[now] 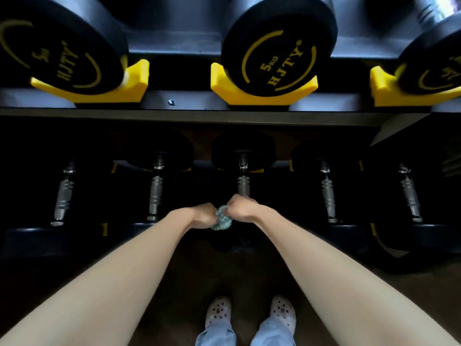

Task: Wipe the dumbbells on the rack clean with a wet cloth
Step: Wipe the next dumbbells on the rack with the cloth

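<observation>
Black rack (189,117) over dark floor (224,275); left hand (202,216), right hand (240,207) grip teal cloth (222,221).

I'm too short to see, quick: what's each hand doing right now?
The left hand grips the green cloth.
The right hand grips that cloth too.

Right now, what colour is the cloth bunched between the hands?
Mottled teal-green. The cloth shows best in the head view, gripped by the left hand and right hand.

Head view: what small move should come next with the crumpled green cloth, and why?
Probably press the crumpled green cloth onto the ribbed steel handle of the middle lower-rack dumbbell: left hand and right hand grip it bunched, just before that handle.
</observation>
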